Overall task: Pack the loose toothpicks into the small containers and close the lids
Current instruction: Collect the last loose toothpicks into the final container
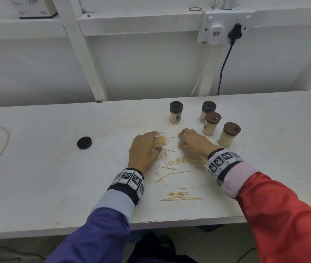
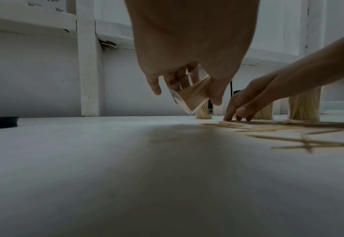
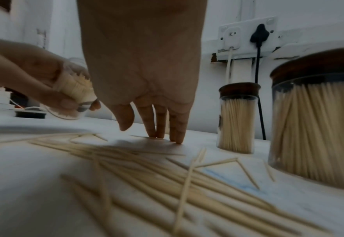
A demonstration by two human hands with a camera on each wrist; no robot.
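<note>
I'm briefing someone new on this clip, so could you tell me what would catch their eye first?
Probably the loose toothpicks scattered across the white table between the two hands. The left hand grips a tilted, lidless clear container partly filled with toothpicks, while the right hand presses its fingertips down on the table beside it. Four capped containers stand behind the right hand, and a loose black lid lies off to the left.

The left hand (image 1: pixel 144 150) is raised just off the table, its fingers and thumb curled round a tilted jar (image 1: pixel 161 141). The right hand (image 1: pixel 192 141) reaches forward palm down, its straight fingers (image 3: pixel 156 126) angled down with the tips touching the table (image 1: pixel 46 168) and the thumb hanging free. Both wrists wear marker bands, the left sleeve purple, the right red.
</note>
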